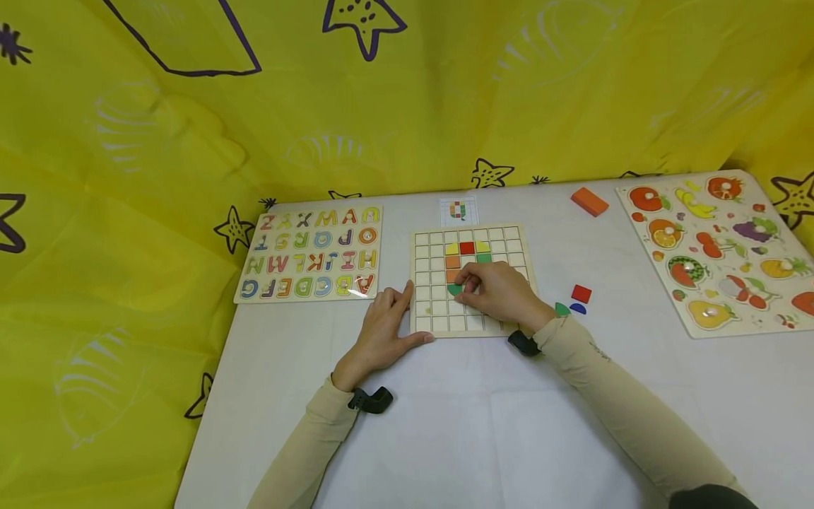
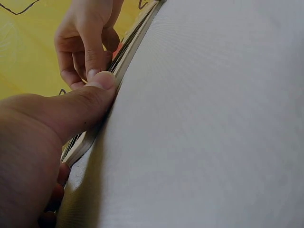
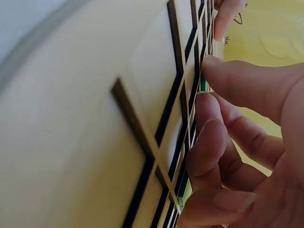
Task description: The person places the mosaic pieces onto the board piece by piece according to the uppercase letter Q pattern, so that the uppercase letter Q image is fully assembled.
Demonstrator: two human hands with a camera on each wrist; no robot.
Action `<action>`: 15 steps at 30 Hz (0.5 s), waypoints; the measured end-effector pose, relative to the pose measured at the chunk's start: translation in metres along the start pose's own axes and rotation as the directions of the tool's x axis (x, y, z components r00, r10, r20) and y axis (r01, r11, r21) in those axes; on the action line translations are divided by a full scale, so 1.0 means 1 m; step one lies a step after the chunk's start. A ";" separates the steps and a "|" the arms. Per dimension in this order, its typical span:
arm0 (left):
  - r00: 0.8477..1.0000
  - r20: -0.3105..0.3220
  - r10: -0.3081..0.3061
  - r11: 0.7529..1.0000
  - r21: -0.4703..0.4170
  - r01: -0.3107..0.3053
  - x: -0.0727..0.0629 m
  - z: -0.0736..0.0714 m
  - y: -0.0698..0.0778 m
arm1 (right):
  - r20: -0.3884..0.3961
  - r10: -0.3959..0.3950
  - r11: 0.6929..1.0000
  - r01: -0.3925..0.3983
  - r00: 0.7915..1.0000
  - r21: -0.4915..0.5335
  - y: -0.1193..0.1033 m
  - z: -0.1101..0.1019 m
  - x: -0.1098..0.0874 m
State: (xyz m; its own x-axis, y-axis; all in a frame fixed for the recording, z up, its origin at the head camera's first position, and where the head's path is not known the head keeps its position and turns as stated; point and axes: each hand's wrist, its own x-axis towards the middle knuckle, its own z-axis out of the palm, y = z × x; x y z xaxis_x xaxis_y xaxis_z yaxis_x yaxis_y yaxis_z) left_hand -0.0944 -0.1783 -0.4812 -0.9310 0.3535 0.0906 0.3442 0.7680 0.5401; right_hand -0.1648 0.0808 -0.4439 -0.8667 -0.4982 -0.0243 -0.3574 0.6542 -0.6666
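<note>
A wooden grid board (image 1: 439,324) lies in the middle of the table. My right hand (image 1: 502,291) is over it, thumb and index finger pinching a green quarter-circle piece (image 1: 453,290) at one of the cells. Above that piece sit orange squares (image 1: 452,262), a red square (image 1: 467,247), a yellow piece (image 1: 483,247) at either side of the red, and a green square (image 1: 485,258). Some cells are hidden under the right hand. The left hand (image 1: 380,338) brackets the board's near left corner; in the left wrist view its straight thumb (image 2: 85,102) lies along the front edge.
Right of the board lie a loose red square (image 1: 581,293), a green piece (image 1: 562,309) and a blue piece (image 1: 577,308). Behind it stands a small pattern card (image 1: 470,211). An alphabet board (image 1: 289,279), a fruit board (image 1: 693,311) and an orange block (image 1: 589,201) flank it.
</note>
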 end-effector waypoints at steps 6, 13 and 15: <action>1.000 -0.002 -0.001 1.000 -0.003 0.001 0.000 -0.001 0.001 | -0.007 0.014 1.000 -0.014 1.000 -0.022 -0.002 0.000 0.001; 1.000 -0.005 0.003 1.000 0.000 -0.003 0.000 -0.001 0.001 | -0.010 0.040 0.998 -0.040 0.999 -0.054 -0.003 0.000 0.001; 1.000 -0.006 0.004 1.000 0.001 -0.004 0.000 -0.001 0.001 | -0.010 0.049 0.997 -0.049 0.999 -0.057 -0.002 0.000 0.002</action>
State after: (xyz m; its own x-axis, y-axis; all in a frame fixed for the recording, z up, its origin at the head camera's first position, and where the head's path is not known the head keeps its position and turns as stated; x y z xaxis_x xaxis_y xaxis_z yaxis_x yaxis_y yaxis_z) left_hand -0.0940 -0.1782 -0.4796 -0.9302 0.3538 0.0978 0.3484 0.7673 0.5384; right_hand -0.1655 0.0785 -0.4422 -0.8864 -0.4602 -0.0495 -0.3335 0.7092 -0.6212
